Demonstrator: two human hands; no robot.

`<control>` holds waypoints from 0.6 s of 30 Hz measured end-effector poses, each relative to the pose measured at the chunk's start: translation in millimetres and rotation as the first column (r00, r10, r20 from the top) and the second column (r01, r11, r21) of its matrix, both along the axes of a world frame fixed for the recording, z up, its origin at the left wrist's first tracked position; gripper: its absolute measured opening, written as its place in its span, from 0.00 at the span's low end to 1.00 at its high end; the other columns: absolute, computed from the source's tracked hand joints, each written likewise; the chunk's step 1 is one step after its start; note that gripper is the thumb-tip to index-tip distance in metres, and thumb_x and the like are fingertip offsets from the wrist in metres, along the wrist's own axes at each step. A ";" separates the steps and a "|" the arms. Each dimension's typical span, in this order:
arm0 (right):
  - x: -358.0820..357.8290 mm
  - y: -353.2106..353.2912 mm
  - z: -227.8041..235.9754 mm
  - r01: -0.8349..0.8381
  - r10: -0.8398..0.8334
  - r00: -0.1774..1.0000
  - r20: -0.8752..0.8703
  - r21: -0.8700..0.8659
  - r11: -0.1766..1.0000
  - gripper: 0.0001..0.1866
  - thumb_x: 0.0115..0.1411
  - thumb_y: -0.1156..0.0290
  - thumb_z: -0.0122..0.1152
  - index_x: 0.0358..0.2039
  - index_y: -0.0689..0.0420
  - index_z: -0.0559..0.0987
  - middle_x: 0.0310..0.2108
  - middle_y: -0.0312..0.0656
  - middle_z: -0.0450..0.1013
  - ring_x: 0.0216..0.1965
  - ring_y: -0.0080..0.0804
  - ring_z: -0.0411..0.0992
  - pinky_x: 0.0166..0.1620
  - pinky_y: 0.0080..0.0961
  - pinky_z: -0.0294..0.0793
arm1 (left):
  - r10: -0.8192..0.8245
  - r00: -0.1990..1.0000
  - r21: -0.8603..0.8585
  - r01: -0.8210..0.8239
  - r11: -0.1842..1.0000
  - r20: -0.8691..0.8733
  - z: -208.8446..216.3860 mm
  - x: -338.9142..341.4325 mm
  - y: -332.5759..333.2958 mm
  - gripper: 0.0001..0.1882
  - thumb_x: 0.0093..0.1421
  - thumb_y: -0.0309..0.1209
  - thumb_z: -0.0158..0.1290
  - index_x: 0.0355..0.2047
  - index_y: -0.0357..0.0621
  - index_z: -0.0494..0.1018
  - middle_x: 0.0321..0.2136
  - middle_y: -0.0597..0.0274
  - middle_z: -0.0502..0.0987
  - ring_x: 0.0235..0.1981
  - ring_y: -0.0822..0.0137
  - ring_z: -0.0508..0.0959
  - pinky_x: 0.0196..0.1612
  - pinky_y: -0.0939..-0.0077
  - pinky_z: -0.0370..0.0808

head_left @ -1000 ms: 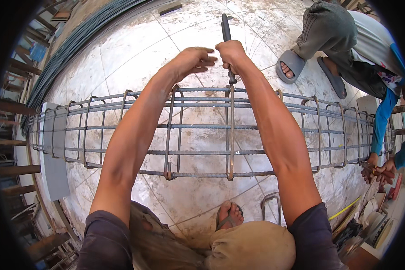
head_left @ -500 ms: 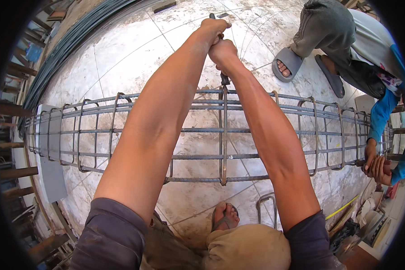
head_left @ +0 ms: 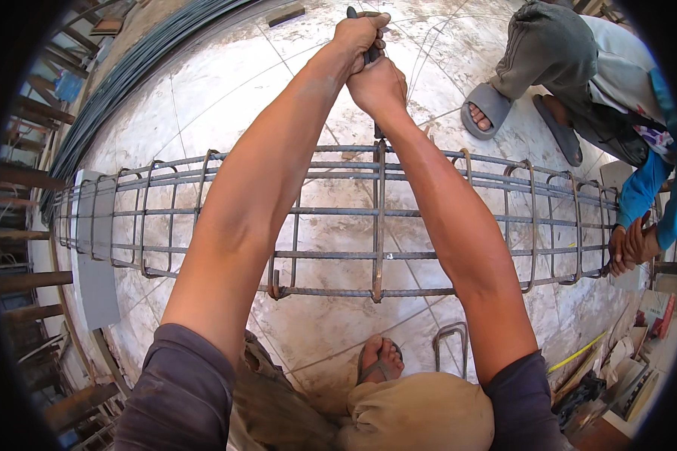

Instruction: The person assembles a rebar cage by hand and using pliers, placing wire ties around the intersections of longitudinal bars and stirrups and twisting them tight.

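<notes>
My left hand [head_left: 359, 43] is closed round the upper part of a dark, long-handled metal hand tool [head_left: 372, 54], its thumb lying across the top. Just below, my right hand [head_left: 378, 86] wraps the same handle. The tool's lower end reaches down to the far top edge of a rebar cage [head_left: 380, 218], at a pair of upright stirrup bars; my right hand and wrist partly hide where they meet. The cage lies crosswise in front of me, made of long ribbed bars and bent square stirrups. Both my forearms pass above it.
A co-worker in grey sandals [head_left: 487, 110] crouches at the right, their hands [head_left: 630, 244] at the cage's right end. A grey block [head_left: 96, 289] stands under the left end. Long bars [head_left: 120, 94] lie bundled far left. A loose stirrup [head_left: 451, 340] lies by my foot [head_left: 380, 359].
My hands and the tool have shifted slightly farther away, both still gripping. The cage's near edge sits a little higher in view. The co-worker's hands have moved up a bit.
</notes>
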State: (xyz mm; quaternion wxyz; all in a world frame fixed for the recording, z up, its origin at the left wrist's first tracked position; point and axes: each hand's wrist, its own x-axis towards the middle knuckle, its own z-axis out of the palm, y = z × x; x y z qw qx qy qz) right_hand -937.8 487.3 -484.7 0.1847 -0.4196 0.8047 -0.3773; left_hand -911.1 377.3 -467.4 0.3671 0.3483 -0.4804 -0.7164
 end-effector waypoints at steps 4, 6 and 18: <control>-6.5 6.6 4.4 -0.099 0.102 0.991 0.092 -0.027 0.995 0.28 0.49 0.50 0.73 0.38 0.64 0.83 0.36 0.54 0.83 0.41 0.47 0.83 0.47 0.38 0.80 | -0.097 0.964 0.069 0.117 0.991 -0.249 7.0 9.7 5.1 0.08 0.68 0.32 0.62 0.40 0.45 0.73 0.24 0.67 0.69 0.21 0.71 0.71 0.26 0.69 0.74; -10.8 6.7 0.7 -0.142 0.137 0.969 0.207 0.008 0.990 0.30 0.51 0.53 0.70 0.44 0.68 0.81 0.42 0.61 0.82 0.48 0.53 0.82 0.53 0.40 0.80 | -0.116 0.957 0.091 0.145 0.985 -0.267 4.7 10.2 5.0 0.08 0.69 0.32 0.61 0.41 0.45 0.73 0.24 0.67 0.69 0.21 0.71 0.71 0.26 0.69 0.75; 7.1 10.1 -3.0 0.090 -0.088 0.996 0.027 -0.083 0.993 0.17 0.51 0.66 0.63 0.34 0.69 0.79 0.34 0.62 0.81 0.40 0.57 0.83 0.46 0.44 0.81 | -0.166 0.980 0.214 0.186 0.959 -0.110 10.5 9.6 -4.8 0.24 0.72 0.53 0.48 0.38 0.43 0.75 0.20 0.72 0.68 0.19 0.72 0.67 0.25 0.70 0.70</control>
